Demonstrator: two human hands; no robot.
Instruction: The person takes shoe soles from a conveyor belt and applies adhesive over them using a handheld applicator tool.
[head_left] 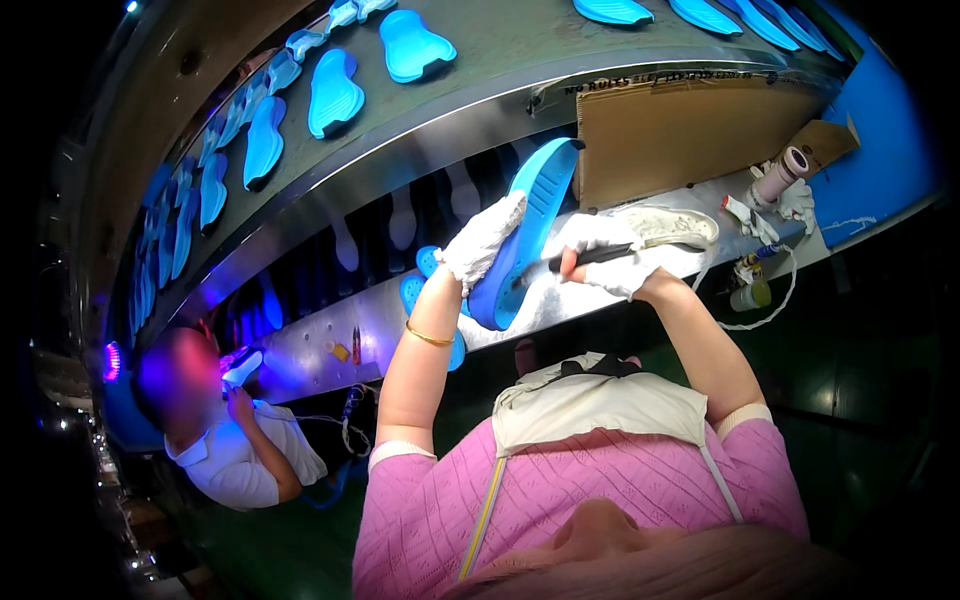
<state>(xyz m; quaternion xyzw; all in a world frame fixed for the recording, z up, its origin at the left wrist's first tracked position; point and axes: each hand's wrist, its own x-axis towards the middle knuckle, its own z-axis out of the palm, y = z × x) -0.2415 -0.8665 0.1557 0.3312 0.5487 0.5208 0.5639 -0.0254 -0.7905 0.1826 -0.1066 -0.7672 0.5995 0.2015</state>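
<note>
My left hand, in a white glove, grips a blue shoe sole by its left side and holds it tilted above the bench. The sole has a ribbed inner surface and a darker blue near end. My right hand, in a white glove with bare fingertips, is closed around a black-handled brush. Its tip points left and reaches the sole's lower part; whether it touches is hard to tell. Just beyond the right hand lies a cream, shoe-shaped piece. Blue pieces with holes lie left of the held sole.
A belt carrying several blue soles curves past the bench. A cardboard sheet stands behind my right hand. Right are a pinkish cylinder, gloves, a cord and a jar. A co-worker works at the left.
</note>
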